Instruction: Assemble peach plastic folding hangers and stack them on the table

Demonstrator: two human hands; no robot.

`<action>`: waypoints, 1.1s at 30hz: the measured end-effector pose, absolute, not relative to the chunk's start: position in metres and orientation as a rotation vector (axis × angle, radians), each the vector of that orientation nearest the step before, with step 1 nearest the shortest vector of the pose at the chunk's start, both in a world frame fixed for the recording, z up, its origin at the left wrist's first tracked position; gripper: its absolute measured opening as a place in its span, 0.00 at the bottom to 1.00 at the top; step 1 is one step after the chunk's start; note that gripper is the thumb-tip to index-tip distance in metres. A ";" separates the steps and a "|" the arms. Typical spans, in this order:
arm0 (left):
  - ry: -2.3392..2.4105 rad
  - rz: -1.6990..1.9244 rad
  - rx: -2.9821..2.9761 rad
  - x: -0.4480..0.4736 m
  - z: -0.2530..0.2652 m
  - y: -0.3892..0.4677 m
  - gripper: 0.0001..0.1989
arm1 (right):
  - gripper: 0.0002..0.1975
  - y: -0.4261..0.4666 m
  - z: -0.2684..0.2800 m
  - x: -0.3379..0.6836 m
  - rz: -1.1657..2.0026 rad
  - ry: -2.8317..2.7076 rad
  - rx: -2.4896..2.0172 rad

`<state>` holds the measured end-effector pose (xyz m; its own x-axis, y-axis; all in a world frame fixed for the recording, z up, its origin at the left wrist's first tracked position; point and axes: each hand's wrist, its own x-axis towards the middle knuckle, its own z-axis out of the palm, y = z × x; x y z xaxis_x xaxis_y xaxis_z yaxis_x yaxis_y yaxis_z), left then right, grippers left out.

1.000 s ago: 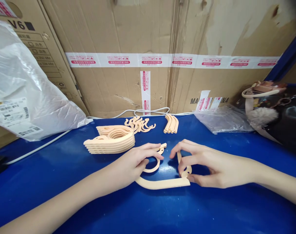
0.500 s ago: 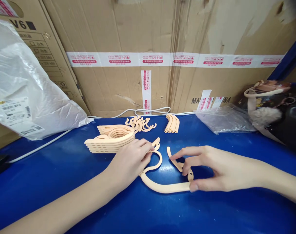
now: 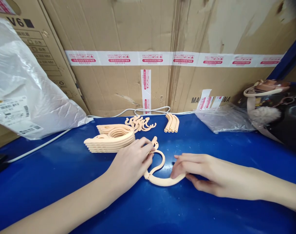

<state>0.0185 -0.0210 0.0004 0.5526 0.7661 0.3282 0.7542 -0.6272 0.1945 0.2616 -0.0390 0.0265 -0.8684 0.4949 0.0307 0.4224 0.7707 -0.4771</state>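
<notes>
A beige plastic folding clothes hanger lies low over the blue table, its curved arm toward me and a rounded loop above it. My left hand is closed on the hanger's left side, fingertips pinching near the loop. Around the right end of the curved arm, my right hand is closed, with fingers over it and thumb below; that end is hidden. Just behind my left hand sits a neat stack of beige hanger parts.
Behind the stack lie loose beige hooks and several short curved pieces. A white cable runs along the table's back. A white plastic parcel stands left; a clear bag and black handbag lie right. Cardboard boxes wall the back.
My right hand has closed from a spread grip onto the curved arm. The arm's right end has moved up and left, and the second folded piece is now hidden under my fingers.
</notes>
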 end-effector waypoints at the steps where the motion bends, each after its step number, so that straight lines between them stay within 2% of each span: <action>1: 1.337 0.593 2.752 0.018 0.001 -0.021 0.08 | 0.17 -0.036 0.023 0.263 0.626 -2.819 -0.731; 5: 1.205 0.573 2.850 0.015 0.001 -0.021 0.11 | 0.16 -0.024 0.013 0.267 0.398 -2.767 -0.712; 9: 1.032 0.551 2.919 0.013 -0.003 -0.019 0.21 | 0.14 -0.013 0.006 0.270 0.204 -2.669 -0.779; 13: 1.026 0.548 2.883 0.014 -0.003 -0.020 0.17 | 0.08 -0.013 0.005 0.270 0.014 -2.579 -0.971; 18: 1.003 0.531 2.854 0.017 0.005 -0.027 0.16 | 0.11 -0.021 0.009 0.265 0.045 -2.636 -0.998; 21: 0.952 0.526 2.818 0.017 0.005 -0.030 0.22 | 0.17 -0.024 0.013 0.262 0.108 -2.689 -0.954; 26: 0.886 0.479 2.765 0.013 -0.002 -0.031 0.34 | 0.23 -0.025 0.011 0.261 0.406 -2.767 -0.792; 30: 0.897 0.451 2.735 0.013 -0.001 -0.030 0.36 | 0.18 -0.021 0.008 0.262 0.502 -2.591 -0.895; 33: 0.933 0.462 2.724 0.015 0.004 -0.030 0.31 | 0.14 -0.015 0.009 0.266 0.437 -2.452 -1.038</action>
